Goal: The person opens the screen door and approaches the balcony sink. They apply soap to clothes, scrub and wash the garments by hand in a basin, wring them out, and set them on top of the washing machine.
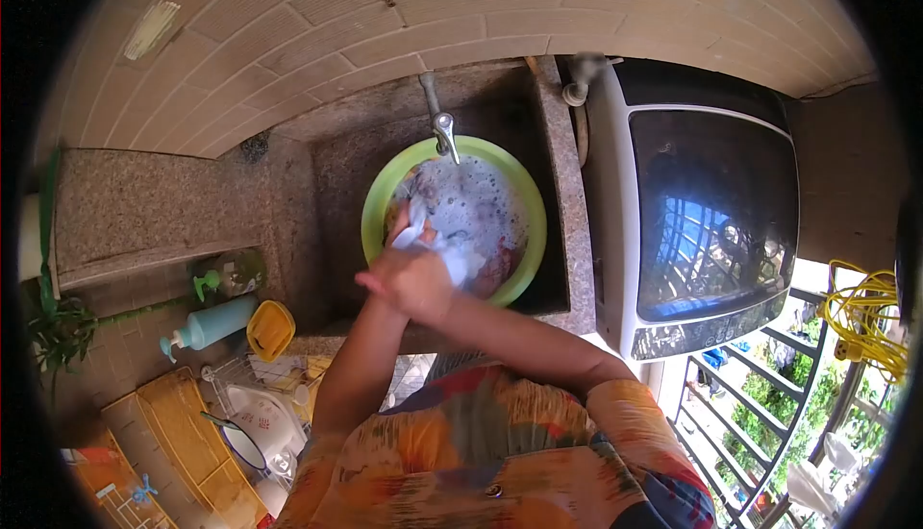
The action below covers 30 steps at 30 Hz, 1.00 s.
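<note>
My two hands are close together over the near left side of a green basin (pixel 536 231) of sudsy water. A wet white cloth (pixel 460 262) is bunched between them and hangs toward the suds. My left hand (pixel 400 225) grips the cloth, partly covered by the other hand. My right hand (pixel 419 279) is closed on the cloth too, crossing over the left, and is slightly smeared by motion. More cloth (pixel 500 265), dark and reddish, lies soaking under the foam.
A tap (pixel 443 127) juts over the basin inside the stone sink (pixel 577 241). At right stands a washing machine (pixel 716 212) with a dark lid. A blue pump bottle (pixel 216 324) and a yellow container (pixel 271 329) are at left.
</note>
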Available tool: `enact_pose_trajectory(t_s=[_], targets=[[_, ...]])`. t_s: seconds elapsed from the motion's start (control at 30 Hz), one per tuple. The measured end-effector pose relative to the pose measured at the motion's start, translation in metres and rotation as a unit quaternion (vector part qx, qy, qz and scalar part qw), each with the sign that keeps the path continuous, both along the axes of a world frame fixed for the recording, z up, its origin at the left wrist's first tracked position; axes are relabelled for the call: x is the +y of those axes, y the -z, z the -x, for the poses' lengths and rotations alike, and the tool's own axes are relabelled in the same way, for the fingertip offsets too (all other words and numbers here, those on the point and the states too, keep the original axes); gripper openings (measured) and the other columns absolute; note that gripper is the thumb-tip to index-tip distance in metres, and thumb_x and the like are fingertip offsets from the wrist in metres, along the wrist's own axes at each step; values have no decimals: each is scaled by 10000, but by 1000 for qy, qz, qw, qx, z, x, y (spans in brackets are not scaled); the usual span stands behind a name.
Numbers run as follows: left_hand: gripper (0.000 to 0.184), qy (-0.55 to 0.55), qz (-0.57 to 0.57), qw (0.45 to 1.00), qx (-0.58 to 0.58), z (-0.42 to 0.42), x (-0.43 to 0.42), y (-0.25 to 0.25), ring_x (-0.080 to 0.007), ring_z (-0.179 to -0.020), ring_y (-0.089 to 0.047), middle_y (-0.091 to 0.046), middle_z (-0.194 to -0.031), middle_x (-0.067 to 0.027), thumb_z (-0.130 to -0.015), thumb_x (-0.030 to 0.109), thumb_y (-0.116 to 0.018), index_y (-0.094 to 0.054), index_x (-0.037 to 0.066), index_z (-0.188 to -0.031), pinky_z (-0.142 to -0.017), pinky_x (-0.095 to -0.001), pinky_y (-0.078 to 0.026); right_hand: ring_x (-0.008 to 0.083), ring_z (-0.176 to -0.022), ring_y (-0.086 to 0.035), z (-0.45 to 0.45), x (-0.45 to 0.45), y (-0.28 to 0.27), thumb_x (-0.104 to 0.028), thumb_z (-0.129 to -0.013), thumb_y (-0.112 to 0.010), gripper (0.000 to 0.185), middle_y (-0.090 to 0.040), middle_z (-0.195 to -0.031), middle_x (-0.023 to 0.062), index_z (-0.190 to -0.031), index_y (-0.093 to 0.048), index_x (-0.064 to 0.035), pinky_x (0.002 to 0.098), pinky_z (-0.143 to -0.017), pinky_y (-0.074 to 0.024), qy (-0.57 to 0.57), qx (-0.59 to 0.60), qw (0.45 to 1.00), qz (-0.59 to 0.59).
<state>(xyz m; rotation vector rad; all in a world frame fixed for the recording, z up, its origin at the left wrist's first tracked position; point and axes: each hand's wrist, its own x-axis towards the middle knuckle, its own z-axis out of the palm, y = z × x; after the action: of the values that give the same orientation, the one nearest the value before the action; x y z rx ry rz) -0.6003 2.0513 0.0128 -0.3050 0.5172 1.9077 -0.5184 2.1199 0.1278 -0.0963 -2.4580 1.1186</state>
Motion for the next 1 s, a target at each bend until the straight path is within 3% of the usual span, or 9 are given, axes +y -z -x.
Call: enact_pose_trajectory(t_s=[0.1,0.27,0.43,0.53,0.63,0.67,0.73,0.83,1.0], targets=[[349,-29,117,993,1,-17,24,-25,-132,-776,-558,-553,-876,-4,-962,389,-460,-541,113,-1160,-690,-316,-494,290,-585,-613,29,39,42,-294,-825,-610,257,-615,-645,118,-650,-592,-107,422,-562,-482,149,-134,979,34],[380,-28,-110,992,58,-7,19,14,-159,-831,-578,-569,-909,-28,-945,435,-452,-552,109,-1112,-749,-342,-505,286,-547,-590,27,25,46,-316,-825,-619,266,-606,-630,104,-634,-611,-131,416,-533,-474,113,-10,994,8],[387,-78,216,973,32,-27,-3,3,-146,-794,-578,-563,-854,-23,-963,450,-384,-569,122,-1051,-724,-343,-508,280,-544,-577,11,12,46,-248,-814,-610,153,-597,-633,95,-697,-629,-152,401,-510,-464,78,111,990,40],[412,42,259,965,5,-30,29,-52,-181,-870,-630,-646,-979,-72,-924,451,-469,-606,99,-1089,-782,-361,-526,333,-666,-636,16,83,59,-328,-877,-553,257,-650,-737,159,-812,-661,-104,449,-611,-500,198,-184,956,114],[372,83,251,964,6,-25,34,-102,-189,-796,-622,-658,-934,-89,-891,405,-553,-622,82,-1063,-714,-350,-516,287,-632,-639,9,96,61,-355,-890,-573,319,-633,-684,160,-773,-637,-65,412,-596,-494,176,-180,965,74],[372,174,307,916,191,-21,29,-101,-183,-793,-618,-657,-923,-88,-881,391,-573,-619,72,-1067,-706,-344,-509,249,-636,-630,9,104,66,-355,-881,-595,313,-629,-682,140,-783,-635,-60,390,-595,-490,137,-191,957,169],[378,324,373,690,530,-9,14,-96,-172,-786,-610,-654,-902,-85,-860,362,-612,-613,51,-1076,-690,-331,-496,173,-643,-610,13,116,76,-355,-864,-639,311,-619,-676,102,-805,-631,-50,347,-593,-484,56,-201,911,357],[399,438,349,615,556,11,12,-99,-169,-818,-603,-647,-928,-92,-830,325,-643,-598,34,-1100,-695,-323,-487,121,-680,-560,8,113,70,-366,-821,-699,340,-598,-713,48,-870,-625,-38,301,-619,-474,-69,-186,857,476],[346,39,237,933,269,28,-2,-95,-225,-899,-616,-641,-950,-116,-801,206,-571,-594,-28,-1055,-813,-346,-482,130,-914,-588,-16,111,71,-180,-809,-696,334,-644,-970,50,-1094,-611,-26,289,-827,-478,-201,-239,932,182]])
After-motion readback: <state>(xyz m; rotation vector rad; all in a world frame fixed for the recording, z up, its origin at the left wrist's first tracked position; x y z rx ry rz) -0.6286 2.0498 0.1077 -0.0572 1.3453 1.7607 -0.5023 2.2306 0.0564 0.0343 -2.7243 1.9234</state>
